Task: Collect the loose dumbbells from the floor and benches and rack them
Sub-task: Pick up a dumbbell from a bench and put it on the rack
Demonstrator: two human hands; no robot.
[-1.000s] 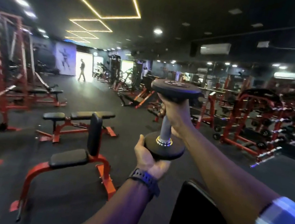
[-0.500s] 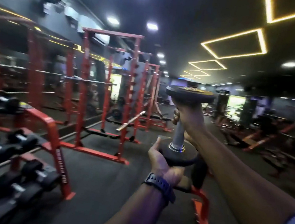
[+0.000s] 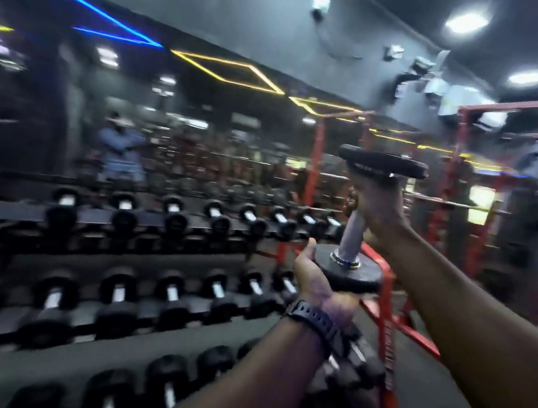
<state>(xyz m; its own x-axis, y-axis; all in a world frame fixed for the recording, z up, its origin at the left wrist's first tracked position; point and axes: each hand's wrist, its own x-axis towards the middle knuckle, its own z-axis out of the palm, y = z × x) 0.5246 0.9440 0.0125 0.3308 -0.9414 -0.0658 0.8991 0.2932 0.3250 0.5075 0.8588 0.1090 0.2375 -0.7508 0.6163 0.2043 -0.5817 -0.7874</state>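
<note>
Black dumbbells (image 3: 171, 297) fill the tiered rack (image 3: 388, 355).

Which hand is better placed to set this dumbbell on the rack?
Probably the left hand: it cups the dumbbell from below, on the rack side. The right hand grips the handle.

Commercial gym. Tiered dumbbell rack (image 3: 141, 220) loaded with black dumbbells along a mirrored wall (image 3: 199, 145); red power racks (image 3: 450, 181) beyond; dark ceiling with geometric strip lights.
</note>
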